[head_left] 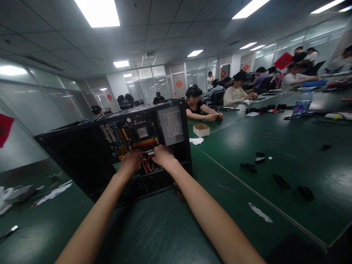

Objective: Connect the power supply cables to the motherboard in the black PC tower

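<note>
The person's left hand (131, 161) and right hand (164, 156) reach beside coloured wires (149, 164) inside the open computer case (82, 154) on the desk (220, 165); whether their fingers grip anything is unclear. Beyond sits a small box (199, 132).

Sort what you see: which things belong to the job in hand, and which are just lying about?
Apparently in the job: open computer case, motherboard, power supply, coloured cables.

Apparently just lying about: small box, plastic bottle, whitish scrap.

Slender bare forearms (100, 207), each hand (164, 156) bare
</note>
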Demonstrator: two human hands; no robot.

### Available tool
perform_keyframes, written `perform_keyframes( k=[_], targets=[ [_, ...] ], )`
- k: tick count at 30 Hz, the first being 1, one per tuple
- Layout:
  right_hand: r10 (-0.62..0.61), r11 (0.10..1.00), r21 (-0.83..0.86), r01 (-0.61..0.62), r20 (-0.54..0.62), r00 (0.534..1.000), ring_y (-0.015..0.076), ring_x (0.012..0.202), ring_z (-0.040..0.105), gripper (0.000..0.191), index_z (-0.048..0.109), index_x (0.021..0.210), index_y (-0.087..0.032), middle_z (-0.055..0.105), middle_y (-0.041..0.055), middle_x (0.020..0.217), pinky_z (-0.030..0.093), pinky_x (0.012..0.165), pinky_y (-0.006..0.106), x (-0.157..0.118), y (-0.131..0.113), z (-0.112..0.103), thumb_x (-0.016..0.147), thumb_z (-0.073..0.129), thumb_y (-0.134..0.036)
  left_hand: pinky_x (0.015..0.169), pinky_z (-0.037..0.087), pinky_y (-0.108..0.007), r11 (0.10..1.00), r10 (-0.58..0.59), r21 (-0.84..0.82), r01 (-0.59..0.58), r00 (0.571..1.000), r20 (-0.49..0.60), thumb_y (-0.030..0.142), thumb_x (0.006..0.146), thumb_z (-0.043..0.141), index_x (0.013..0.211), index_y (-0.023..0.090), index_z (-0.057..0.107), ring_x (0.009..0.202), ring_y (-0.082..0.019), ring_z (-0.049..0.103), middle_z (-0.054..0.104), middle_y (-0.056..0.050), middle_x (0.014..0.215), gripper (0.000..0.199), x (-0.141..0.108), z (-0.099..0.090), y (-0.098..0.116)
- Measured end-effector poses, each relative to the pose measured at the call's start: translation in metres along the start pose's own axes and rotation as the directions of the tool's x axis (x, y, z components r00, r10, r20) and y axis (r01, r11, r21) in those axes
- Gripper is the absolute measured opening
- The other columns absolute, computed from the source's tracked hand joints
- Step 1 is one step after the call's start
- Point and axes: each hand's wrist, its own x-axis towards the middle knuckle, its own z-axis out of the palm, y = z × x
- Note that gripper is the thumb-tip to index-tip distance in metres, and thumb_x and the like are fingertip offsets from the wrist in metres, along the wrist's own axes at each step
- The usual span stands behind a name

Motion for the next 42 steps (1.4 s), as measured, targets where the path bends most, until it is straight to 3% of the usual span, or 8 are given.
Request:
perform_keyframes(
  k=[12,42],
  targets=[
    [-0.006,1.0,0.01,0.006,-0.002,1.0,0.03,0.092,0.07,0.032,0.074,0.102,-0.013,0.073,0.0179,0.097,0.054,0.076,0.035,0.0005,0.0005,0.0021,0.079,0.066,-0.034,0.076,0.051,-0.032,0.982,-0.039,0.184,0.033,0.999,0.029,0.03,0.092,0.047,0.118,0.029,0.07,0.105,-0.027,0.066,0.069,-0.004,0.122,0.035,0.0021,0.0026,0.0014],
    [-0.016,0.999,0.041,0.016,0.009,1.0,0.0304,0.095,0.069,0.032,0.074,0.103,-0.011,0.073,0.0182,0.096,0.054,0.079,0.036,0.0012,0.0009,0.0028,0.08,0.068,-0.032,0.068,0.05,-0.034,0.955,-0.075,0.289,0.07,0.997,0.006,0.035,0.093,0.048,0.114,0.034,0.071,0.096,-0.031,0.069,0.072,-0.003,0.114,0.032,0.0013,0.0022,0.009]
  ],
)
